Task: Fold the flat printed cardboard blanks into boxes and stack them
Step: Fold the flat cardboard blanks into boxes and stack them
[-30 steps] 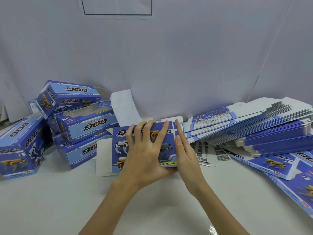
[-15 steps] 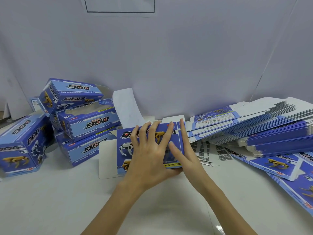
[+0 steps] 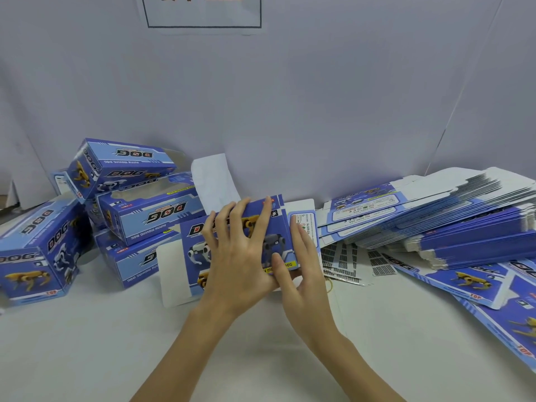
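Observation:
A half-formed blue box [image 3: 194, 242] printed with robot dogs stands on the white table [image 3: 101, 349] in the middle of the head view. My left hand [image 3: 237, 253] is spread over its front face, fingertips hooked on the top edge. My right hand [image 3: 303, 265] lies with straight fingers against the labelled right end flap [image 3: 303, 220], thumb on the front face. A white flap [image 3: 171, 274] sticks out of the box's left end. A tall stack of flat blanks [image 3: 435, 219] lies to the right. Folded boxes [image 3: 150, 210] are piled at the left.
More folded boxes, one large [image 3: 34, 250] and one on top [image 3: 121, 163], crowd the left edge. Loose blanks [image 3: 470, 282] spread over the right front. Barcode sheets [image 3: 348, 262] and a yellow rubber band [image 3: 329, 285] lie beside my right hand. A grey backdrop [image 3: 290, 111] closes the rear.
My right hand has slid round to the box's right end, and the labelled end flap now shows. My left fingers have arched up to the top edge.

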A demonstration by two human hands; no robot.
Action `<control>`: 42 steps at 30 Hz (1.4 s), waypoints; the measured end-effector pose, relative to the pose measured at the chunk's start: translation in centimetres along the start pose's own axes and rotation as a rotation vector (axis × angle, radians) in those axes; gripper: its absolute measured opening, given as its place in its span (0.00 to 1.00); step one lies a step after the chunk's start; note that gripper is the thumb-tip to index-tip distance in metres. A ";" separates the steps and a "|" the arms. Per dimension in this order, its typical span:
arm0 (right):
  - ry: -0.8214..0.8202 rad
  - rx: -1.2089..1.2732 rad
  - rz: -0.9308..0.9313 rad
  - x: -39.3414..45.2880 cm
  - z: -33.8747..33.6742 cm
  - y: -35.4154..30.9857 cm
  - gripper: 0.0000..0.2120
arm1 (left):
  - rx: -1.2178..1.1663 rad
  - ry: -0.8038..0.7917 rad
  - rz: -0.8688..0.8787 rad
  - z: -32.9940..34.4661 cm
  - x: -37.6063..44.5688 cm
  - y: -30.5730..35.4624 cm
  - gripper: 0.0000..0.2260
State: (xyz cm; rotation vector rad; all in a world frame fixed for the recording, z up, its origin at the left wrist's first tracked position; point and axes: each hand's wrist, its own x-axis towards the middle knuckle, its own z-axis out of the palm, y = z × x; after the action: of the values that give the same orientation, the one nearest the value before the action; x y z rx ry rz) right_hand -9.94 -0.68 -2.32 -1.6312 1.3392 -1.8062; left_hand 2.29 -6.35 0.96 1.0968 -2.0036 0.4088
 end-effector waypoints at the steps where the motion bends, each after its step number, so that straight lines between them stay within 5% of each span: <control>1: -0.009 0.014 -0.005 0.0 0.0 0.0 0.29 | 0.001 -0.001 -0.001 0.1 -0.1 0.0 0.40; 12: -0.051 0.132 0.090 1.2 -2.0 -0.1 0.33 | -0.036 0.040 0.159 0.7 -0.5 1.0 0.43; 28: -0.217 -0.263 -0.038 1.3 -3.3 0.0 0.37 | -0.092 0.139 0.177 1.8 -0.9 0.3 0.43; 31: -0.279 -0.103 -0.014 1.2 -3.0 0.0 0.40 | -0.097 0.137 0.224 1.8 -0.5 -0.2 0.44; 35: -0.210 0.171 0.116 1.9 -3.5 -0.3 0.45 | -0.238 0.157 0.172 1.6 -0.1 -0.7 0.48; 42: -0.025 0.120 0.016 2.5 -4.9 -0.5 0.42 | -0.518 -0.012 0.234 1.2 0.6 -2.5 0.56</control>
State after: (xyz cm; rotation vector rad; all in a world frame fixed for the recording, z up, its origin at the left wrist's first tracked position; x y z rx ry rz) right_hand -14.93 -0.42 0.04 -1.5706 1.2058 -1.8137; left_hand 3.56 -8.81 0.45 0.5473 -2.0918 -0.0095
